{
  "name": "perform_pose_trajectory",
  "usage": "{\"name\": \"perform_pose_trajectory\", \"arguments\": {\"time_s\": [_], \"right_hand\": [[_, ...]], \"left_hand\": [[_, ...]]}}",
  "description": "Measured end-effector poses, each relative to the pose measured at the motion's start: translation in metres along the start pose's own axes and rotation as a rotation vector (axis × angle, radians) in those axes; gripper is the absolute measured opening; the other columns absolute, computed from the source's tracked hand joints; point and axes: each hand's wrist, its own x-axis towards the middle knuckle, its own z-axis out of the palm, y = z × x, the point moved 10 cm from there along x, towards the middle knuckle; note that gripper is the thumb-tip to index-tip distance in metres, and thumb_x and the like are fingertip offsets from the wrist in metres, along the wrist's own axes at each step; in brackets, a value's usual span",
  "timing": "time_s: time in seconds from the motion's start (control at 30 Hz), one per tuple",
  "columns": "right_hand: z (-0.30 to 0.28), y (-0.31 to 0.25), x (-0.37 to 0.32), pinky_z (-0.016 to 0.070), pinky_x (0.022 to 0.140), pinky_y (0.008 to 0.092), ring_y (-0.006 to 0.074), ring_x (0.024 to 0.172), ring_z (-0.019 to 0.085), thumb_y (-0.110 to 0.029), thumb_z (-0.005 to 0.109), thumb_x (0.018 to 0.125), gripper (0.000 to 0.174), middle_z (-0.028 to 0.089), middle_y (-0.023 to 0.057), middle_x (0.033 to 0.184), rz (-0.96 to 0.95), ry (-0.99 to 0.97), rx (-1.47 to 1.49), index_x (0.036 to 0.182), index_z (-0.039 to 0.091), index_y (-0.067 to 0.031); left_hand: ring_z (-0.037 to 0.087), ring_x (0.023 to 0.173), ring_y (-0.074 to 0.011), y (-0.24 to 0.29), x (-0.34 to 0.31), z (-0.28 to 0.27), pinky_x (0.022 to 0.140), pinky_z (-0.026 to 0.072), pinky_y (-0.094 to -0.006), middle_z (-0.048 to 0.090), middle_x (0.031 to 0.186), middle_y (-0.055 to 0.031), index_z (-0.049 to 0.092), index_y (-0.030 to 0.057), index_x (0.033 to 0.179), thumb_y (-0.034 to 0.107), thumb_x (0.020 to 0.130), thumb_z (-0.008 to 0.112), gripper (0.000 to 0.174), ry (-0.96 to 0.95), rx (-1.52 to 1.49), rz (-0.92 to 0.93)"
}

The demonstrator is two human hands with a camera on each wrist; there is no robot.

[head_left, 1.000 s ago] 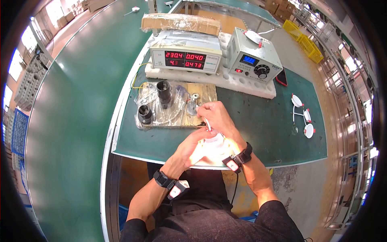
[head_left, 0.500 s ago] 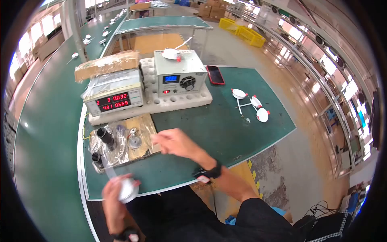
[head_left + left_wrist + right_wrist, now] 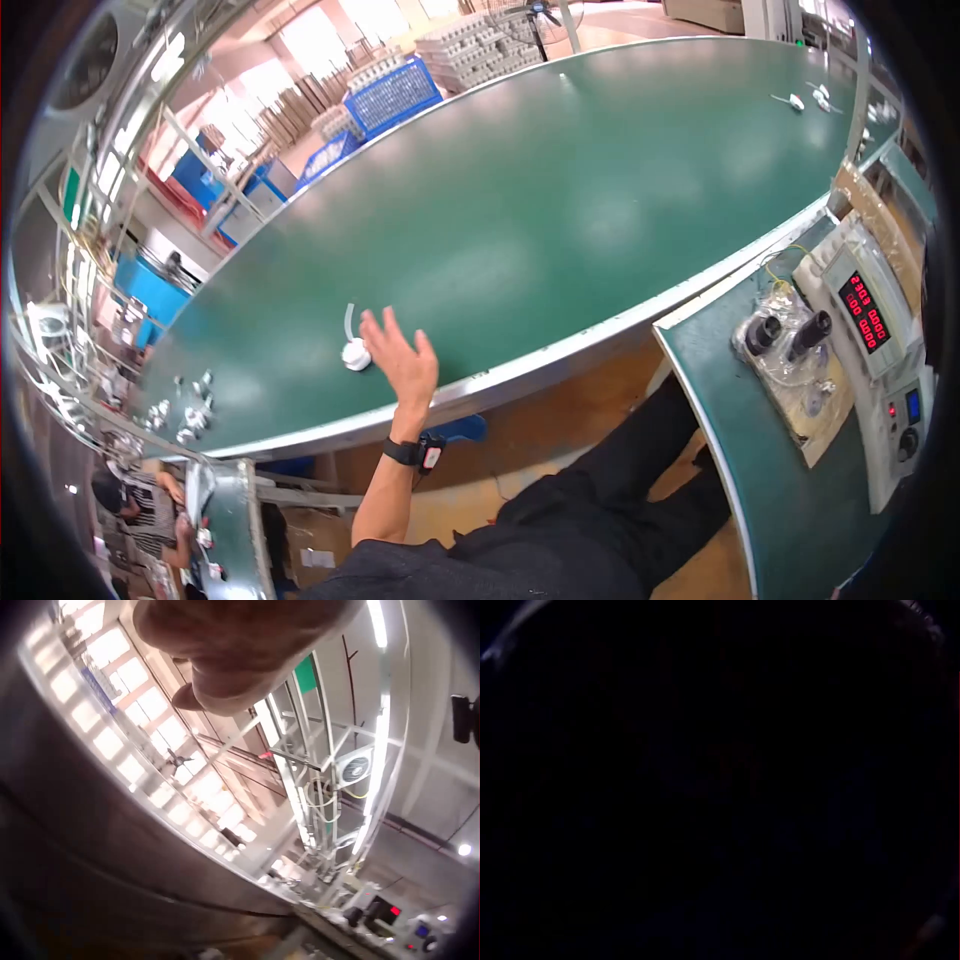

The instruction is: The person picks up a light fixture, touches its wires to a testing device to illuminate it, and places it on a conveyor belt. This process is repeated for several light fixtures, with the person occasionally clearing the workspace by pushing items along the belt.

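On the green conveyor belt (image 3: pixel 500 240) lies a round white downlight (image 3: pixel 356 354), its short white lead trailing away from the body. My left hand (image 3: pixel 403 365) is just right of it, fingers straight and spread, holding nothing. The left wrist view has part of that hand (image 3: pixel 247 645) dark along the top, but not the downlight. My right hand is outside the head view, and the right wrist view is almost black.
Several more lights (image 3: pixel 190 410) sit farther left on the belt. At right, a bench (image 3: pixel 780 480) carries a board with black sockets (image 3: pixel 808 335) and a meter with red digits (image 3: pixel 865 312). A person (image 3: pixel 150 510) is at lower left.
Both hands were at the lit downlight over the bench; then the left hand carried it left, unlit. Now it lies on the belt, released. The view has swung left and the right hand has left it.
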Motion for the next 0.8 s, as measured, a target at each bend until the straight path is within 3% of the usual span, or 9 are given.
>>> {"name": "perform_pose_trajectory", "arguments": {"time_s": [0.07,0.1,0.23,0.33,0.47,0.57,0.67,0.73,0.8], "right_hand": [[-0.018,-0.01,-0.004,0.0506,0.07,0.041,0.0343,0.073,0.062,-0.017,0.064,0.1,0.024,0.066,0.0196,0.079,-0.054,0.097,-0.005,0.1,0.071,0.0066],[-0.01,-0.001,-0.001,0.0537,0.078,0.0445,0.039,0.083,0.067,-0.019,0.067,0.098,0.025,0.072,0.0226,0.093,0.149,-0.051,0.038,0.098,0.073,0.0053],[-0.018,-0.013,-0.007,0.0536,0.076,0.0439,0.0377,0.08,0.066,-0.023,0.069,0.097,0.027,0.073,0.0195,0.09,0.21,0.056,-0.086,0.095,0.074,0.0033],[-0.04,-0.065,0.005,0.0517,0.062,0.037,0.0262,0.068,0.064,-0.024,0.066,0.1,0.026,0.07,0.0134,0.079,0.103,0.217,0.003,0.095,0.073,0.0008],[-0.031,-0.114,0.009,0.047,0.064,0.0294,0.0131,0.074,0.059,-0.013,0.064,0.099,0.013,0.059,0.0045,0.083,0.521,0.182,0.399,0.102,0.066,-0.0006],[-0.045,-0.192,0.037,0.054,0.061,0.0329,0.0191,0.069,0.07,-0.008,0.069,0.092,0.016,0.067,0.0068,0.079,0.543,0.173,0.634,0.107,0.067,-0.0026],[-0.052,-0.247,0.05,0.0586,0.067,0.0291,0.0164,0.073,0.073,-0.004,0.068,0.093,0.032,0.073,0.0106,0.087,0.279,0.102,0.657,0.123,0.06,0.0019],[-0.069,-0.263,0.063,0.0588,0.071,0.0291,0.0176,0.076,0.073,-0.006,0.07,0.094,0.039,0.073,0.0111,0.09,0.21,0.111,0.734,0.129,0.057,0.0021],[-0.074,-0.263,0.071,0.058,0.079,0.0303,0.0188,0.086,0.072,-0.008,0.071,0.094,0.043,0.072,0.0126,0.101,0.21,0.17,0.836,0.132,0.055,0.0024]], "left_hand": [[0.028,0.145,-0.0483,0.051,-0.02,0.014,0.119,0.0249,-0.0558,0.031,0.156,-0.0305,0.053,-0.0004,0.137,0.01,0.088,0.067,0.052,-0.131,-0.238,0.082],[0.031,0.144,-0.047,0.075,-0.027,0.018,0.118,0.0278,-0.0543,0.034,0.155,-0.0297,0.057,0.0021,0.133,0.008,0.087,0.068,0.048,-0.199,-0.343,0.117],[0.064,0.118,-0.0352,0.185,-0.046,0.01,0.102,0.0501,-0.0396,0.064,0.131,-0.0215,0.068,0.0043,0.119,0.006,0.091,0.065,0.029,-0.39,-0.851,0.264],[0.066,0.113,-0.0361,0.281,-0.078,-0.015,0.096,0.0533,-0.0395,0.067,0.123,-0.0212,0.065,-0.0014,0.12,0.005,0.093,0.064,0.028,-0.625,-1.111,0.521],[0.057,0.124,-0.0413,0.416,-0.181,-0.06,0.101,0.0501,-0.0452,0.052,0.144,-0.0234,0.056,0.0031,0.136,0.009,0.092,0.065,0.046,-0.941,-1.273,0.991],[0.032,0.145,-0.0456,0.481,-0.247,-0.103,0.114,0.0358,-0.0501,0.028,0.161,-0.0251,0.046,0.0097,0.149,0.016,0.091,0.068,0.062,-0.817,-1.333,1.308],[0.032,0.146,-0.0456,0.509,-0.278,-0.127,0.115,0.0354,-0.0499,0.035,0.16,-0.0178,0.049,0.014,0.148,0.02,0.092,0.069,0.06,-0.696,-1.341,1.453],[0.05,0.135,-0.0345,0.513,-0.29,-0.105,0.106,0.0437,-0.044,0.055,0.145,-0.0108,0.062,0.0072,0.132,0.015,0.094,0.066,0.038,-0.846,-1.455,1.441],[0.057,0.125,-0.0272,0.51,-0.279,-0.09,0.099,0.0482,-0.0393,0.062,0.135,-0.0081,0.069,0.0066,0.12,0.013,0.096,0.066,0.026,-1.089,-1.566,1.182]]}}
